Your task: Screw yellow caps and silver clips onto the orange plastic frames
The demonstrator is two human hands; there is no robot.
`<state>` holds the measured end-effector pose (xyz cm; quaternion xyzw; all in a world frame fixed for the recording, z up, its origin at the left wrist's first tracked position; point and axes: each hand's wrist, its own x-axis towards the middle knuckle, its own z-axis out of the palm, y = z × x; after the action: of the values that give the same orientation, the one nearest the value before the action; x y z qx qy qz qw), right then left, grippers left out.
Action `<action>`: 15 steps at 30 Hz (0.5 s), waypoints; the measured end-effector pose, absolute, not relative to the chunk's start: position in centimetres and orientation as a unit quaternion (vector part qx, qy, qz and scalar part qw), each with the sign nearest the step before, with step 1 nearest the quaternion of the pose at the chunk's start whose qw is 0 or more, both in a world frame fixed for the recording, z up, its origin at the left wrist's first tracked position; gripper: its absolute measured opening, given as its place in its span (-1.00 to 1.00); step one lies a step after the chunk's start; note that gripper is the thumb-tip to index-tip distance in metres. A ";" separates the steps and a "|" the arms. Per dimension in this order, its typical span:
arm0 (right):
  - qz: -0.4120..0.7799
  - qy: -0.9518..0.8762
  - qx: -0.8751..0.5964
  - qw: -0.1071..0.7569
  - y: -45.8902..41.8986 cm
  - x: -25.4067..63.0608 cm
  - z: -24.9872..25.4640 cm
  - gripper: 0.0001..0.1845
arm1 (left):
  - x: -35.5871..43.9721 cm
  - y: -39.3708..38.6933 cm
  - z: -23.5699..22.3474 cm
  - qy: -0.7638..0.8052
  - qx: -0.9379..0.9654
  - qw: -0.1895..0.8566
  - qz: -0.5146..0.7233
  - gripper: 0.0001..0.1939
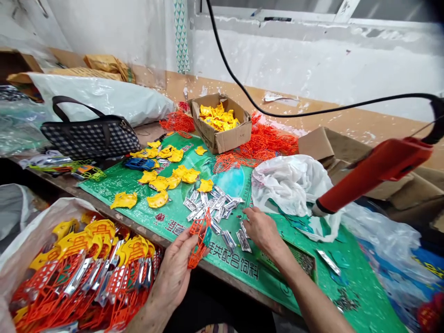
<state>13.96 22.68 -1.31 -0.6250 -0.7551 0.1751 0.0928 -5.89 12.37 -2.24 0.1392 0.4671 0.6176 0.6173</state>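
We see flaking white wall (312, 64), tan lower band (348, 122), window (305, 6) along the top, patterned strip (181, 37); worn table (140, 227), green printed cover (114, 185)

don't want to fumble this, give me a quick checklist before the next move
1. Left hand holding the orange frame: ok
2. Right hand at the silver parts: ok
3. Right fingers gripping one: cannot tell
4. Red tool apart from both hands: ok
5. Green tray fully in sight: not ok, right forearm partly covers it
6. Yellow parts in the box: ok
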 end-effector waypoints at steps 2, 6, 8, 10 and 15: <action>0.142 -0.774 -0.614 0.058 23.8 12.8 -1.4 -0.65 | -6.0 12.4 -2.1 0.467 0.145 0.617 0.616 -0.65; 0.106 -0.806 -0.582 0.003 26.2 11.3 -2.1 -0.62 | -6.1 12.4 -2.0 0.471 0.138 0.617 0.615 -0.67; 0.090 -0.809 -0.581 -0.013 27.1 11.6 -2.6 -0.70 | -6.2 12.4 -2.1 0.472 0.131 0.620 0.612 -0.68; 0.078 -0.806 -0.586 -0.018 27.7 12.5 -3.0 -0.76 | -6.3 12.4 -2.2 0.470 0.128 0.627 0.608 -0.69; 0.064 -0.787 -0.614 0.002 27.7 15.3 -3.4 -0.69 | -6.5 12.8 -2.4 0.468 0.118 0.639 0.599 -0.71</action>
<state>15.32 27.71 -3.39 -0.6136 -0.7870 0.0642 0.0022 -6.45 12.75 -2.44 0.1176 0.4682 0.5990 0.6389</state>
